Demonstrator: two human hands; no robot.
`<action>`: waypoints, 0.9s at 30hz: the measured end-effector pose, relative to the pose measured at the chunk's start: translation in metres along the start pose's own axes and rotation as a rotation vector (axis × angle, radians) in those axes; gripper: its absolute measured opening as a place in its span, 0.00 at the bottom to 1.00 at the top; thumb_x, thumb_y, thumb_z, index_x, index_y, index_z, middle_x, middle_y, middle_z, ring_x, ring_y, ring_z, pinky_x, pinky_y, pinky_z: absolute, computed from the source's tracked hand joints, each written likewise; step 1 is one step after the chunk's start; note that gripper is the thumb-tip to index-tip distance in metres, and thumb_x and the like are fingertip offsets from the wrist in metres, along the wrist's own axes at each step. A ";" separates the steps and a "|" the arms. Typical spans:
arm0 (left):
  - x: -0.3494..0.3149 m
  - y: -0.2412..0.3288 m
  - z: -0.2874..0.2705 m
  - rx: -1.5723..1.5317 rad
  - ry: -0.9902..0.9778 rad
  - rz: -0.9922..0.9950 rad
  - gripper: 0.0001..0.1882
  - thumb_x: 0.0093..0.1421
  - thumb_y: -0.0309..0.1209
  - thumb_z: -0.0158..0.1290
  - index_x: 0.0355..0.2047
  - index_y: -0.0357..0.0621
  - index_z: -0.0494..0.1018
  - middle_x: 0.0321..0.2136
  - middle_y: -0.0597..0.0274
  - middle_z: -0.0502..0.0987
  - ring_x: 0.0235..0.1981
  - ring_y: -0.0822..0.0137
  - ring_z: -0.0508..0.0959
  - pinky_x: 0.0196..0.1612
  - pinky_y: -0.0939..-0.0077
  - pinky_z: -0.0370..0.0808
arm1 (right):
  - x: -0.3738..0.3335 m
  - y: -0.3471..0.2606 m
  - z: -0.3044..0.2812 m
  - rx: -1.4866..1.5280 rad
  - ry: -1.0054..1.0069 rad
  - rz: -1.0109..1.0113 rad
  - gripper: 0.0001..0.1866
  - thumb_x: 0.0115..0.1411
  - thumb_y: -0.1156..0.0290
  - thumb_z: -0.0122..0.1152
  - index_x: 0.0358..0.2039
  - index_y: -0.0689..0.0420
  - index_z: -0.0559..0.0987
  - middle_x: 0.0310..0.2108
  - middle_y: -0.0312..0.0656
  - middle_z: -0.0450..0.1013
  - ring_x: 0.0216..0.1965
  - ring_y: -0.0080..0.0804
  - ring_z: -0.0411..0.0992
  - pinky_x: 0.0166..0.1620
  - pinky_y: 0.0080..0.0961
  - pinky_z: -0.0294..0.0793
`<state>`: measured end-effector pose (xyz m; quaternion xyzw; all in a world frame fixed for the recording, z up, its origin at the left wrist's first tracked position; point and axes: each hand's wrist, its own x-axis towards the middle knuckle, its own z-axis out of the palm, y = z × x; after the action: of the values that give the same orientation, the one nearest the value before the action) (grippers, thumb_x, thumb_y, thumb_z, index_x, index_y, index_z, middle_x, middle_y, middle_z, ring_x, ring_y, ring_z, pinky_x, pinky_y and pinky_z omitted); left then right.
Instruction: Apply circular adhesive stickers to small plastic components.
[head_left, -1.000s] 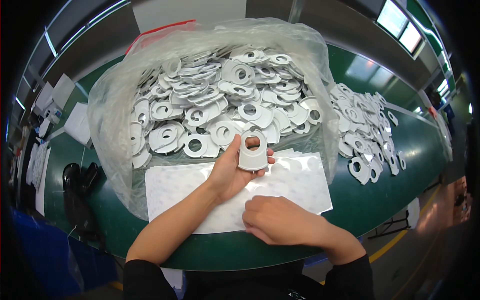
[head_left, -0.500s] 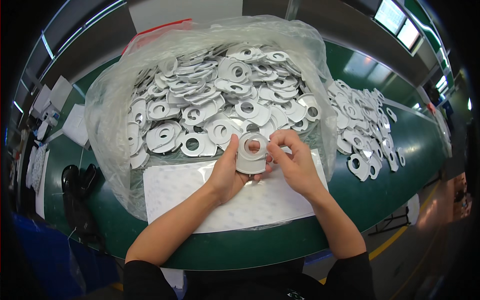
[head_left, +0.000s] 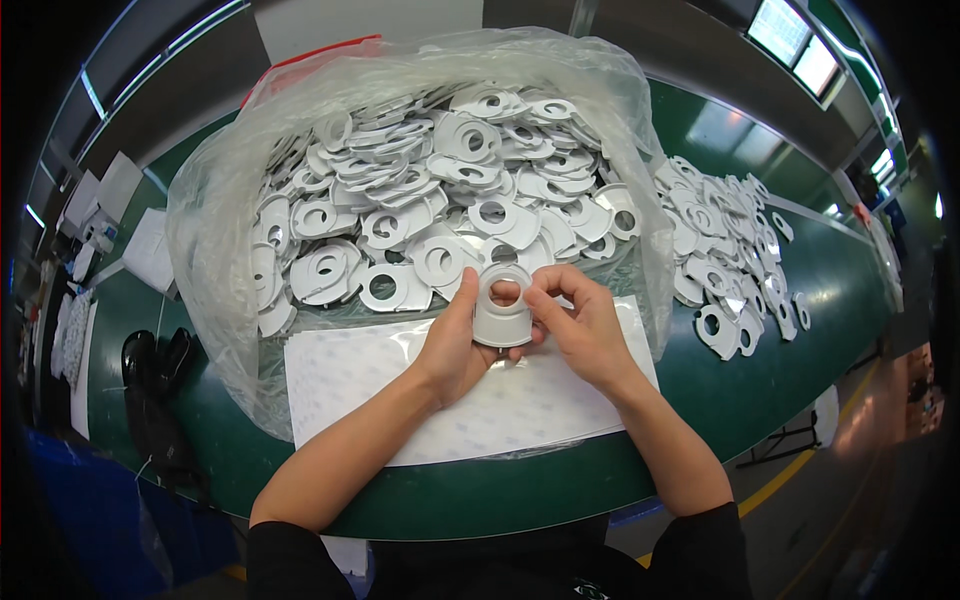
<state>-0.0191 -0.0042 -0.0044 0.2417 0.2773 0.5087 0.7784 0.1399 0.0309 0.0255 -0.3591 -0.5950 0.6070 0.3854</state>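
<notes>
In the head view, the left hand [head_left: 450, 350] grasps one grey-white part [head_left: 502, 331], the thumb along its left edge and the other fingers behind and below it. The part is raised above a stack of pale, faintly spotted sheets [head_left: 450, 420] on the green counter [head_left: 810, 330], with its round hole toward the far side. The right hand [head_left: 585, 325] has its thumb and forefinger pinched at the part's upper right edge, its other fingers curled; whether a thin piece sits between those fingertips is too small to tell. A pale ring [head_left: 504, 314] surrounds the hole, but I cannot tell if it is separate from the part.

Beyond the hands, a clear plastic bag [head_left: 215, 230] lies spread around a large heap of similar parts [head_left: 400, 225]; a smaller pile [head_left: 710, 235] sits to the right, outside it.

The step in hand looks like fine two-handed work at the ring. The next move seems to call for a steady left hold, the hole left unobstructed, and light, exact pressure from the right fingertips along the rim, without tilting the part.
</notes>
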 end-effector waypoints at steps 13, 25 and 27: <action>0.001 0.000 0.000 -0.006 0.017 -0.002 0.29 0.67 0.55 0.21 0.44 0.47 0.65 0.39 0.57 0.72 0.36 0.63 0.75 0.31 0.74 0.67 | 0.000 -0.001 0.001 0.011 -0.004 0.004 0.06 0.61 0.73 0.54 0.32 0.63 0.71 0.29 0.37 0.65 0.22 0.16 0.66 0.23 0.16 0.77; 0.000 0.000 0.001 -0.027 0.007 0.009 0.29 0.67 0.55 0.21 0.42 0.48 0.65 0.38 0.58 0.72 0.36 0.64 0.75 0.30 0.74 0.67 | 0.000 0.001 0.002 -0.022 0.010 -0.034 0.06 0.60 0.75 0.55 0.31 0.65 0.71 0.32 0.39 0.64 0.22 0.18 0.67 0.23 0.15 0.77; 0.000 0.000 0.001 -0.028 0.000 0.004 0.29 0.67 0.56 0.22 0.41 0.48 0.65 0.37 0.59 0.73 0.36 0.65 0.75 0.30 0.75 0.67 | -0.001 0.001 0.003 -0.047 0.018 -0.051 0.05 0.60 0.75 0.55 0.31 0.65 0.71 0.33 0.38 0.63 0.22 0.18 0.67 0.23 0.15 0.77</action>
<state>-0.0183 -0.0037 -0.0035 0.2311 0.2696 0.5140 0.7808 0.1377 0.0291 0.0249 -0.3583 -0.6144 0.5797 0.3976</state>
